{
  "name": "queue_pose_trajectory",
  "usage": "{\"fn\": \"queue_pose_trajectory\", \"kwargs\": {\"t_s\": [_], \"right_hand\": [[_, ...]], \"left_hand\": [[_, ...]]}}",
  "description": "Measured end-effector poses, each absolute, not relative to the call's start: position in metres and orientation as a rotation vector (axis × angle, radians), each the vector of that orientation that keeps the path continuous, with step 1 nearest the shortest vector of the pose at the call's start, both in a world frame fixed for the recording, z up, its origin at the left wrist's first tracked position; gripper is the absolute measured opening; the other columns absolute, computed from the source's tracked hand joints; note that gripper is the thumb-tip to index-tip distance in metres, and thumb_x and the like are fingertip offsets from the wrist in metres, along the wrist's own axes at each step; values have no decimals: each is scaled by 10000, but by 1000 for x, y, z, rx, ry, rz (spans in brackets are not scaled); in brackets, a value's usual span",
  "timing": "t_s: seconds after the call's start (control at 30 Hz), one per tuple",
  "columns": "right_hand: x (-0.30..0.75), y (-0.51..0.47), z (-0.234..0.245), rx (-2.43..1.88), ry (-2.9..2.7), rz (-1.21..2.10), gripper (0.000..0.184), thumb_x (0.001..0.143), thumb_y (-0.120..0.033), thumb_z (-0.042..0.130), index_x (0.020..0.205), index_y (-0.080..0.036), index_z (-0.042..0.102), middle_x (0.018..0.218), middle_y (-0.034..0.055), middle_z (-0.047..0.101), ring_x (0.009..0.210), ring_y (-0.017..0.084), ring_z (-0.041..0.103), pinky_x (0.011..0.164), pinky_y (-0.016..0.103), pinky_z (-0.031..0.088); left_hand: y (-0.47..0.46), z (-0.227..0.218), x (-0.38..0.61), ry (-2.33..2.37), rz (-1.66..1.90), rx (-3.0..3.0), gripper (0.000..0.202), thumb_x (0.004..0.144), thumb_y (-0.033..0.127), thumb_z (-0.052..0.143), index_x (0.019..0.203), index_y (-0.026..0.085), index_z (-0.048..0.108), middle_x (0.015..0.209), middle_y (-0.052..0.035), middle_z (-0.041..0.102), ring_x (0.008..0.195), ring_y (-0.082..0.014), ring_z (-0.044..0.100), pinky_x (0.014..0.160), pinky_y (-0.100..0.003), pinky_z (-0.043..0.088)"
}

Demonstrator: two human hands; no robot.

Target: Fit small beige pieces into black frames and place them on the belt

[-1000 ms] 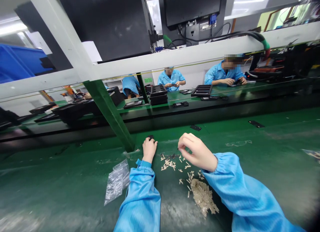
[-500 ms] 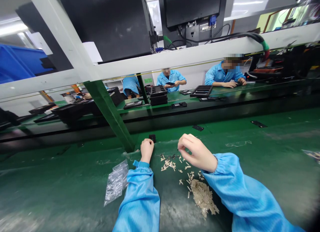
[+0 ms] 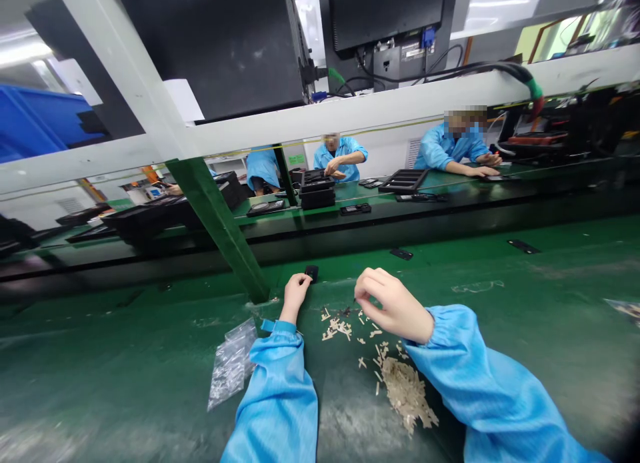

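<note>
My left hand [image 3: 295,294] is closed, its fingertips on the edge of a small flat black part [image 3: 312,272] near the green post. My right hand [image 3: 387,303] is raised over the bench with thumb and forefinger pinched on a tiny dark piece [image 3: 355,300], too small to make out well. Between and below my hands lie scattered small beige strips [image 3: 338,328] and a few dark bits [image 3: 345,312]. A larger heap of beige strips [image 3: 406,391] lies beside my right forearm.
Clear plastic bags [image 3: 233,363] lie left of my left sleeve. A green post [image 3: 220,233] rises from the green bench [image 3: 125,376]. Flat black plates [image 3: 401,254] lie at the bench's far side. Across, people in blue [image 3: 340,158] work beside black trays [image 3: 318,191].
My left hand has shifted slightly right and away from me with the black part, which now shows more. My right hand is nearly still. Two people across have moved their arms.
</note>
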State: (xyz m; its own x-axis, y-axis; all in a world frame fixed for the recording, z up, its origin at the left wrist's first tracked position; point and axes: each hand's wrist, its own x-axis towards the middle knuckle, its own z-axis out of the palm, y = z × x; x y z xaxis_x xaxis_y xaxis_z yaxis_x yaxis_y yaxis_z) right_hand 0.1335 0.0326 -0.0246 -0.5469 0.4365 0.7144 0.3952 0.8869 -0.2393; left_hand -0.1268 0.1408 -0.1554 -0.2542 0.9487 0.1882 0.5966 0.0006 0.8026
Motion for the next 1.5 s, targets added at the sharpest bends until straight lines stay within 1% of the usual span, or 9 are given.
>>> {"fn": "queue_pose_trajectory", "kwargs": {"t_s": [0.2,0.43,0.6,0.77,0.83,0.97,1.13,1.3,1.5], "right_hand": [[133,33,-25,-592,-2216,62,162,811,-67,450,724,-203,455,717,16,543,651,145,473,628,272,363],[134,34,-26,-598,-2225,64,152,812,-72,454,728,-199,455,720,14,540,659,142,473,638,270,366],[134,34,-26,-595,-2228,64,153,806,-68,458,727,-198,455,717,13,539,657,142,472,636,268,365],[135,34,-26,-601,-2220,65,147,804,-71,459,731,-199,460,721,14,539,651,143,471,631,272,365],[135,33,-25,-603,-2205,69,142,800,-74,469,735,-199,458,716,12,535,646,143,473,629,276,367],[136,29,-20,-584,-2123,131,146,803,-80,496,735,-201,453,709,7,511,647,145,482,618,278,384],[140,25,-13,-598,-1857,260,137,793,-96,538,733,-204,478,765,14,461,717,154,488,650,286,416],[142,21,-9,-622,-1619,553,138,808,-166,556,699,-204,481,769,10,484,722,151,504,644,288,428],[139,12,-6,-608,-1488,749,161,806,-201,565,680,-200,465,733,3,562,657,130,539,614,271,454]], "left_hand": [[141,-155,-122,1643,1323,1467,310,881,322,535,1137,148,550,1143,-88,579,981,-201,586,832,-415,508],[136,-141,-117,1353,1612,1193,238,756,316,625,913,139,646,1018,-90,643,950,-188,596,830,-337,479],[129,-114,-101,1160,1761,1051,330,617,274,684,917,158,607,909,-51,621,770,-129,595,701,-268,488],[108,-70,-75,993,1855,1036,524,611,228,708,1076,274,471,845,35,567,772,-101,587,679,-229,501],[96,-53,-63,880,1852,1059,576,621,217,717,1122,297,444,866,34,583,796,-111,597,684,-239,513],[72,-30,-40,786,1752,1146,330,646,241,719,940,190,577,885,-8,624,786,-123,606,673,-234,517],[41,-17,-23,892,1648,1360,169,757,304,638,842,161,611,658,23,626,573,-94,586,603,-214,471],[13,-9,-15,1068,1557,1664,249,806,323,572,620,157,560,492,24,577,475,-95,537,553,-212,431],[-3,-4,-6,1192,1580,1957,279,787,254,509,523,167,487,430,29,494,402,-85,442,432,-207,338]]}}
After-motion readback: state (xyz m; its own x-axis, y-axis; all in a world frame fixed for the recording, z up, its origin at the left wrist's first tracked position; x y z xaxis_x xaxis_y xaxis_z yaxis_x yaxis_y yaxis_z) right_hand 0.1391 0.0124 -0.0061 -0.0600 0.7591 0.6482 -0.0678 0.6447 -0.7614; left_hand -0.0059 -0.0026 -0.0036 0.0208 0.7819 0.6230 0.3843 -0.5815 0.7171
